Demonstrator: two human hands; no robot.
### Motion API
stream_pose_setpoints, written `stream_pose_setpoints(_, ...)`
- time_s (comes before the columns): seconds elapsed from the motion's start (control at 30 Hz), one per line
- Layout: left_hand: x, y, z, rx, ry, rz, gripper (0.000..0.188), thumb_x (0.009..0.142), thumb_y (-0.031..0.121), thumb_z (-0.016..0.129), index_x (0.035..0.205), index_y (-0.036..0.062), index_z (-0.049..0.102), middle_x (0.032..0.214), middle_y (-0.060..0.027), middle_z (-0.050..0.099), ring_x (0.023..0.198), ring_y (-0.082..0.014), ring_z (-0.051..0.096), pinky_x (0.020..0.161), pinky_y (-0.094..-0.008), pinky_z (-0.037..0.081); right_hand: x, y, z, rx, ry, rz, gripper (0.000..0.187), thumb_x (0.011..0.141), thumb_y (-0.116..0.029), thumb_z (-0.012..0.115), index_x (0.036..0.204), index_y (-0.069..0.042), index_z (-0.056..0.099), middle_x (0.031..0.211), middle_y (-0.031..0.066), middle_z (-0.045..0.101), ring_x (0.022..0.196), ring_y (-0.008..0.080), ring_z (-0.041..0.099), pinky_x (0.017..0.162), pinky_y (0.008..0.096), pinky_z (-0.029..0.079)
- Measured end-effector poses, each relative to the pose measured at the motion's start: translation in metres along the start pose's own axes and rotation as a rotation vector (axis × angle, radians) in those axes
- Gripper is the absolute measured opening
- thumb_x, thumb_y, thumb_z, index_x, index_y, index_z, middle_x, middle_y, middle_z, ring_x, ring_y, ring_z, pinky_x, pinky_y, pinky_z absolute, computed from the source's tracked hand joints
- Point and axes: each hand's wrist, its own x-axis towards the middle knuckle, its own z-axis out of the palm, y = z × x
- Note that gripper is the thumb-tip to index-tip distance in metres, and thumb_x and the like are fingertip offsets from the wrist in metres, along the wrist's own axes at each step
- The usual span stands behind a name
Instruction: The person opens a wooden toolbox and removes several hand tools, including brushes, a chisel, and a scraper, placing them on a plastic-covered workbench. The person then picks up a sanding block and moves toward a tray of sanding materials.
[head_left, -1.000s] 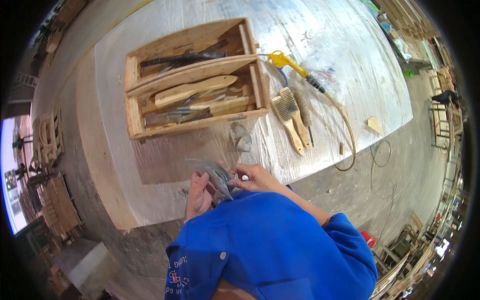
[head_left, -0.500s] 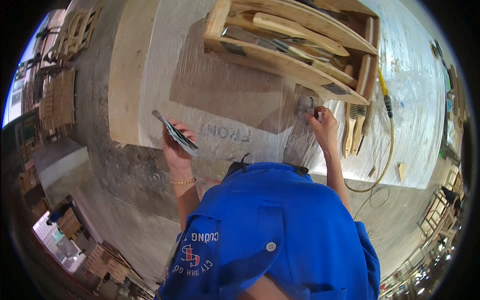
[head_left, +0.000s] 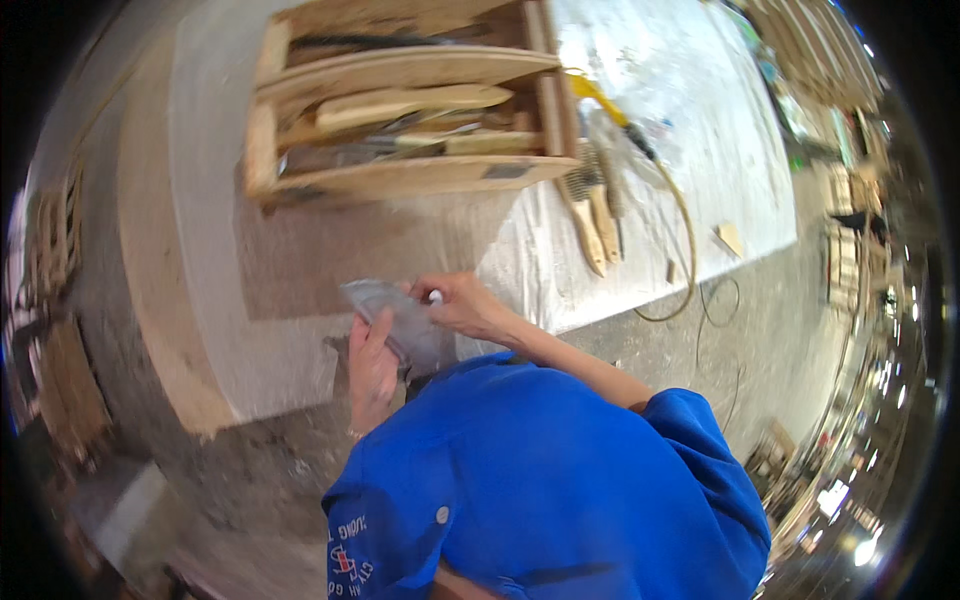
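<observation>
One grey sheet [head_left: 415,328], clamped in the left grip [head_left: 372,362], extends toward the right grip [head_left: 462,304], whose closure I cannot tell

From where I stand, I can see a thin, flat grey piece [head_left: 417,327], sheet-like, held up at the near side of the table [head_left: 212,300]. It's paler toward its far left corner, which pokes out to a blunt point, and darker and duller toward its near right part. It sits tilted rather than flat, with the left hand [head_left: 373,362] gripping its left side, thumb over the face, and the right hand's [head_left: 468,307] fingers up against its far right side. Blur hides whether it's one sheet or several. A small white bit [head_left: 435,297] shows at the right fingers, too small to make out.
</observation>
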Motion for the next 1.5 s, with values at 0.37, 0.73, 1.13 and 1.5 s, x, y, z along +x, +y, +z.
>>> stream_pose_setpoints(0.37, 0.023, 0.022, 0.006, -0.037, -0.107, -0.002, 0.047, 0.085, 0.012, 0.058, 0.127, 0.0066, 0.036, 0.109, -0.0084, 0.055, 0.097, -0.0203, 0.055, 0.082, -0.0361, 0.048, -0.066, 0.027, -0.075, 0.237, 0.363, 0.181, 0.026, 0.087, -0.012, 0.046, 0.111, -0.005, 0.053, 0.085, 0.0065, 0.062, 0.071, 0.0127, 0.058, 0.061, 0.0264, 0.048)
stream_pose_setpoints(0.73, 0.022, 0.043, -0.057, -0.641, -0.36, -0.347, 0.037, 0.095, 0.016, 0.038, 0.132, 0.0113, 0.039, 0.128, -0.0114, 0.049, 0.115, -0.0227, 0.05, 0.096, -0.043, 0.042, -0.147, 0.093, -0.106, 0.079, 0.761, 0.241, 0.023, 0.081, -0.018, 0.053, 0.099, -0.004, 0.056, 0.079, 0.0104, 0.063, 0.067, 0.0179, 0.06, 0.066, 0.0303, 0.047)
stream_pose_setpoints(1.13, -0.01, -0.01, 0.037, -0.548, -0.541, -0.324, 0.034, 0.096, 0.017, 0.038, 0.128, 0.0084, 0.043, 0.125, -0.0087, 0.051, 0.117, -0.0212, 0.048, 0.099, -0.0427, 0.038, -0.227, 0.168, -0.22, -0.212, 1.185, 0.337, 0.031, 0.079, -0.031, 0.062, 0.095, -0.005, 0.058, 0.086, 0.0154, 0.064, 0.082, 0.0274, 0.061, 0.071, 0.0353, 0.046)
stream_pose_setpoints(1.5, -0.096, -0.151, 0.139, -0.518, -0.401, -0.391, 0.033, 0.096, 0.017, 0.037, 0.128, 0.0089, 0.044, 0.124, -0.0094, 0.052, 0.116, -0.0217, 0.048, 0.098, -0.0424, 0.038, -0.476, 0.312, -0.154, 0.274, 0.974, 0.71, 0.022, 0.081, -0.02, 0.056, 0.098, -0.006, 0.06, 0.08, 0.0089, 0.062, 0.067, 0.0159, 0.059, 0.054, 0.0283, 0.048)
